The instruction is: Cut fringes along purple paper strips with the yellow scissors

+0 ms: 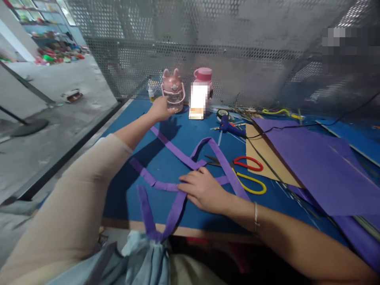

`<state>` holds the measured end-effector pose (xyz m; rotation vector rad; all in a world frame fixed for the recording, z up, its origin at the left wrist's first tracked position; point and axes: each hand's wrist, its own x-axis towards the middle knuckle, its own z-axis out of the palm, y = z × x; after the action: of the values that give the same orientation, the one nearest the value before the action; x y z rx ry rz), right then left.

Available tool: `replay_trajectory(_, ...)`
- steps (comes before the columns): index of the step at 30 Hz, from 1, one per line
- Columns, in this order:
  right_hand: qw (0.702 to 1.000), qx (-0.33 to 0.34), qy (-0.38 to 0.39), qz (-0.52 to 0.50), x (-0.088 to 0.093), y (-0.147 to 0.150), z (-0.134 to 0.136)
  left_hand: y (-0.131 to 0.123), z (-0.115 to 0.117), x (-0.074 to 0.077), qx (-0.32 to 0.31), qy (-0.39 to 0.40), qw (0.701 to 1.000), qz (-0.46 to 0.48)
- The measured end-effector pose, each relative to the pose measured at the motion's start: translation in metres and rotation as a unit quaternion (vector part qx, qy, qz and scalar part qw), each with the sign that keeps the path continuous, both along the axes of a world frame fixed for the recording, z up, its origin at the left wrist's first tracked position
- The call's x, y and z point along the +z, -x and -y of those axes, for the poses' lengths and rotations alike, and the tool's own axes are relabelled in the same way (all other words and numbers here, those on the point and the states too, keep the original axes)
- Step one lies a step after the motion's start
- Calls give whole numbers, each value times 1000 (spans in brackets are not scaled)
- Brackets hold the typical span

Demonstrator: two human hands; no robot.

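Note:
My left hand (160,109) reaches to the back of the table. It curls round the lower left side of a pink water bottle (173,89) with ear shapes on its lid, the thumb across the front and the other fingers mostly hidden. My right hand (204,190) lies palm down, fingers spread, over the crossing of several purple strips (172,148). One strip (145,206) bends in a V over the front edge by my lap. Just beyond my right hand lie open scissors (249,163) with one red and one yellow handle.
A lit phone (198,101) leans against a pink-lidded container (204,74). A small dropper bottle (151,93) stands at the back left. A blue glue gun (230,126) lies by green tape (222,114), its cord crossing purple sheets (314,166). A perforated metal panel (190,35) borders the back.

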<state>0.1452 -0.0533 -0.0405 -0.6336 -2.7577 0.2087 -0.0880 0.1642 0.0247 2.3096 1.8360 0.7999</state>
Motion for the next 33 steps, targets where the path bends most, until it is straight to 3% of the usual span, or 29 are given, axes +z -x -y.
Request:
replay_trajectory(2, 999, -37, -21, -14, -3, 0, -6, -4, 54, 14, -58, 31, 998, -6)
replay_trajectory(5, 993, -108, -51, -13, -6, 1, -14, -11, 143, 20, -169, 162, 972, -33)
replay_trajectory(7, 985, -160, -57, -11, -7, 1, -17, -15, 193, 12, -221, 215, 948, -83)
replay_trajectory(10, 985, -160, -45, -54, -2, -2, -18, -19, 233, -7, -210, 170, 942, -197)
replay_trajectory(12, 982, -133, -42, -125, 2, -7, -17, -20, 235, -18, -196, 144, 940, -241)
replay_trajectory(14, 966, -145, -59, -205, 6, -14, -20, -20, 224, -23, -154, 104, 944, -272)
replay_trajectory(16, 942, -206, -91, -249, 7, -19, -25, -18, 206, -23, -106, 56, 946, -300)
replay_trajectory(19, 926, -298, -91, -214, 9, -25, -37, -13, 185, -25, -45, 27, 948, -313)
replay_trajectory(21, 928, -321, -65, -179, 13, -32, -44, -10, 180, -28, -81, 51, 952, -291)
replay_trajectory(24, 922, -347, -47, -168, 22, -50, -55, -6, 187, -32, -225, 106, 944, -217)
replay_trajectory(26, 912, -382, -37, -146, 25, -66, -64, -3, 195, -31, -281, 131, 933, -180)
replay_trajectory(30, 899, -438, 8, -14, 16, -87, -79, 1, 195, -20, -294, 193, 921, -165)
replay_trajectory(33, 899, -439, 14, -10, 9, -86, -86, -8, 177, -19, -314, 140, 934, -98)
